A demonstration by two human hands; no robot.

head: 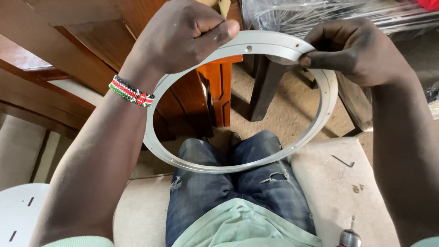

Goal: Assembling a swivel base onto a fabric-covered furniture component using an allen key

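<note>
**Both hands on the ring**

Above the lap, the grey metal ring (242,103) is held up in the air: left hand (183,34) fisted tight on its upper rim, right hand (352,50) pinching the top right edge. An allen key (343,161) lies on the cushion (338,183) at right.

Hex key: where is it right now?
The hex key lies on the pale cushion at lower right, beside the person's knee, under the right hand.
</note>
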